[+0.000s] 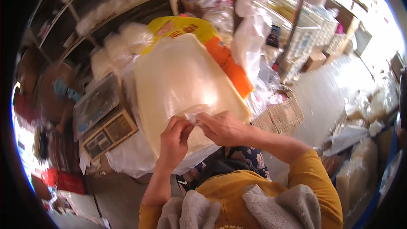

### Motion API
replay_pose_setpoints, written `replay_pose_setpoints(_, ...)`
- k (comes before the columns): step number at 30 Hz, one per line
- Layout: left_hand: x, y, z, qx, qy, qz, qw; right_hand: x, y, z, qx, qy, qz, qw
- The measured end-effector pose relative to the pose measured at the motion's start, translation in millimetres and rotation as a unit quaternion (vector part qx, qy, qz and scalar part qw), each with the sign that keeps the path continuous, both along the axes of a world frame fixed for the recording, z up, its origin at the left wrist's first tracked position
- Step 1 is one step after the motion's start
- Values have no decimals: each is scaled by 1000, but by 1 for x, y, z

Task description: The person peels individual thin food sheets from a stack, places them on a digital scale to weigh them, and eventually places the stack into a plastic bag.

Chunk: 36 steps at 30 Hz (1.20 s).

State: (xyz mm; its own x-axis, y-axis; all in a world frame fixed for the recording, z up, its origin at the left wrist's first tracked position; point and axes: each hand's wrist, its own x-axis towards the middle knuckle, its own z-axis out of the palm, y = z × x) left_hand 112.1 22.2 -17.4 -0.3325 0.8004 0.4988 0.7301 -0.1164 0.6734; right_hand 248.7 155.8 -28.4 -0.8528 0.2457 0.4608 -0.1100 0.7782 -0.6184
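A broad stack of thin, cream-coloured translucent sheets (187,73) lies before me, glossy on top. At its near end, my left hand (176,133) and my right hand (221,127) come together, thumbs and fingers pinched on the raised edge of a clear, thin sheet (195,111). The fingertips almost meet, and the folded film between them is partly hidden. Whether this film is the top sheet of the stack or a separate wrapper, I cannot tell.
Left of the stack stands a weighing scale (108,130). A yellow and orange printed sack (229,66) lies under the far side. Beyond hang plastic bags (249,41) and a phone (273,36). Flattened cardboard (279,114) sits at right, white plastic crates (302,38) behind. A fan (57,89) stands left.
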Motion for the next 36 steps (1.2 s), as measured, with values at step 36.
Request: replay_pose_setpoints(36, -71, 15, -24, -64, -568, -58, 819, 3, 38, -5, -473, -16, -116, 873)
